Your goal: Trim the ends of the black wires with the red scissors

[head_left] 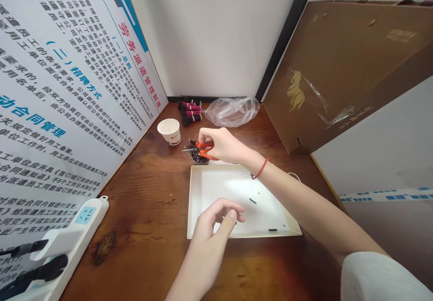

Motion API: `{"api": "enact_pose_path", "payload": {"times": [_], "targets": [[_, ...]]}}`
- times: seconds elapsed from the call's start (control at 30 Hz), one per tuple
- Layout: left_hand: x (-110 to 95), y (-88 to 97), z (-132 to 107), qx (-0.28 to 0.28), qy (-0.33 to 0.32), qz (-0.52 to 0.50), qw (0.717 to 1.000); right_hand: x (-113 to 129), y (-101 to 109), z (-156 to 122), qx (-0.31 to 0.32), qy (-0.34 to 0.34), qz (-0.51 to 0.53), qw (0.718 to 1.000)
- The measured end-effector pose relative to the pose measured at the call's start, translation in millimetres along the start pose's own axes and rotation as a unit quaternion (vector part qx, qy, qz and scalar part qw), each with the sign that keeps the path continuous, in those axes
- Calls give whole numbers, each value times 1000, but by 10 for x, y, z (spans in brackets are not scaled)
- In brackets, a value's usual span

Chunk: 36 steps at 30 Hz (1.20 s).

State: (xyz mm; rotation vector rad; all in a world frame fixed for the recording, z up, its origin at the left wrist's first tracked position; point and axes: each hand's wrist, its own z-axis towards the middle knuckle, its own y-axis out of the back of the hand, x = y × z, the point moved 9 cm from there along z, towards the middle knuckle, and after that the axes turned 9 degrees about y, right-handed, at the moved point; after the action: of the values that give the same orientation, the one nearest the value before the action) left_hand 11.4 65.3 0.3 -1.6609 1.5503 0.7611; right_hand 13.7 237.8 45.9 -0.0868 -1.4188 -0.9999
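My right hand (222, 145) is closed around the orange handles of a pair of scissors (207, 151), whose metal blades point left. Just behind and under the blades stands a bunch of thin black pieces with silvery tips (194, 146), its base partly hidden. Over the near part of a shallow white tray (190, 201) hovers my left hand (216, 224), fingers loosely curved and thumb apart, with nothing visible in it. Short black scraps lie in the tray, one near the middle (252, 201) and one by the front edge (272, 230).
A paper cup (169, 131) stands left of the bunch. Tied bundles of black and magenta wire (190, 111) and a clear plastic bag (232, 111) lie at the back wall. A brown cardboard box (338, 75) leans at right. A power strip (79, 229) lies at left.
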Motion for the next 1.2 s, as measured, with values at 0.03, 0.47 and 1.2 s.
{"api": "enact_pose_path", "payload": {"times": [0.03,0.47,1.2], "targets": [[0,1,0,-1,0,1,1000,-26,-22,4,4,-2,-3,1000],[-4,32,6,-17,-4,4,1000,-162,114,-23,-58,10,10,998],[60,84,239,-23,-27,-194,980,288,41,-1642,-261,-58,115,957]]}}
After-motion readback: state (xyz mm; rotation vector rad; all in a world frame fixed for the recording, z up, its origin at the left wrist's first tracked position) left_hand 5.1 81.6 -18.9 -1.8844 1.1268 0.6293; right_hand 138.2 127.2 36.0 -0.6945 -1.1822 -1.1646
